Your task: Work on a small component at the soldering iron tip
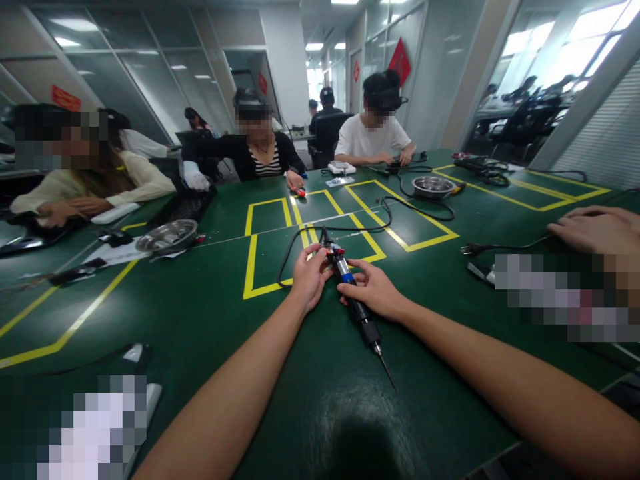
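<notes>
Forearms (235, 407), lower frame. Screwdriver (366, 325), centre, on table (200, 320): your left hand (310, 273) grips its cord (400, 208) end, your right hand (373, 290) wraps the barrel. Probably rigid and weighty; hold mid-barrel, clear of the thin bit (387, 372).

The left hand (309, 275) and right hand (374, 291) cover part of the electric screwdriver (367, 328). Blurred patches (95, 427) mask the surface (200, 313) at lower left and right. A co-worker's hand (595, 230) is cut off by the right edge.
</notes>
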`<state>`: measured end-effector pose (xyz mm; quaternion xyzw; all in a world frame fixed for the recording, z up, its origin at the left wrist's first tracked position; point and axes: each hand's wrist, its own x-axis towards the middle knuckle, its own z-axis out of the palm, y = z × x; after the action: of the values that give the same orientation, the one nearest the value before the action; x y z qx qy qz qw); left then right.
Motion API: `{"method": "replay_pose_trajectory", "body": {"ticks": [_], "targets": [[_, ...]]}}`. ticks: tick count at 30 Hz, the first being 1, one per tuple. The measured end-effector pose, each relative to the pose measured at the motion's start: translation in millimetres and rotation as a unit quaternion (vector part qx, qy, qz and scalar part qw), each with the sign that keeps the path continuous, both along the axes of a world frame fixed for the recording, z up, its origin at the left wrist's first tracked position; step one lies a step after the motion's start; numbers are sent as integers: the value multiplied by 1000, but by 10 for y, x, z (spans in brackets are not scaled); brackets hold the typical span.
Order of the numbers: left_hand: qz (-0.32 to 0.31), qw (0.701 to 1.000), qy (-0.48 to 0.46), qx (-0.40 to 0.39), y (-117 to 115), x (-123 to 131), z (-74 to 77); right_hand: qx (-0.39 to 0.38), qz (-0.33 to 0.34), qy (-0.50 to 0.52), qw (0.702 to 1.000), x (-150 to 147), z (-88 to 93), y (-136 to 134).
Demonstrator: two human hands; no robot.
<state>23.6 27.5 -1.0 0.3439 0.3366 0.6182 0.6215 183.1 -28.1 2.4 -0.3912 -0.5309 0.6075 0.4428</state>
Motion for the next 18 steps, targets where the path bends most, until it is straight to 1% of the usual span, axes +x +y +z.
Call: {"method": "replay_pose_trajectory", "body": {"ticks": [4,8,12,18], "targets": [[-8,1000,7,-7,-5,-10,11,-9,5,6,1000,14,30,-1],[-49,999,4,-4,-15,-18,20,-9,0,4,1000,10,67,-12],[-86,996,-18,-33,-34,-17,30,-12,3,0,1000,0,71,-22],[-83,996,-2,-24,-34,-8,20,4,7,-23,1000,11,20,0]]}}
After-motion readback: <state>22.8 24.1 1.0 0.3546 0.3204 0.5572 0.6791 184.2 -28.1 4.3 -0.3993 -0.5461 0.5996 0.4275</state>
